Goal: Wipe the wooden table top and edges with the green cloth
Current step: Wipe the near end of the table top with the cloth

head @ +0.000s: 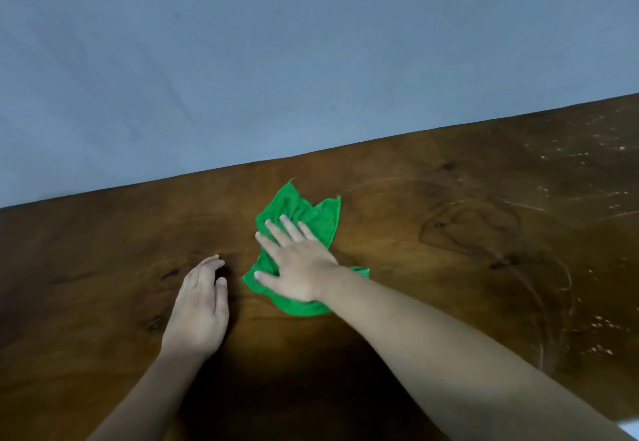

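A crumpled green cloth [313, 214] lies on the dark wooden table top [432, 233], a little short of its far edge. My right hand [297, 264] presses flat on the cloth with straight, spread fingers, covering its middle. My left hand [200, 306] rests palm down on the bare wood just left of the cloth, fingers together and straight, not touching the cloth.
A plain blue-grey wall [276, 60] rises directly behind the table's far edge [242, 166]. Pale dusty streaks and specks [587, 337] mark the wood on the right side. The wood left of my hands is bare.
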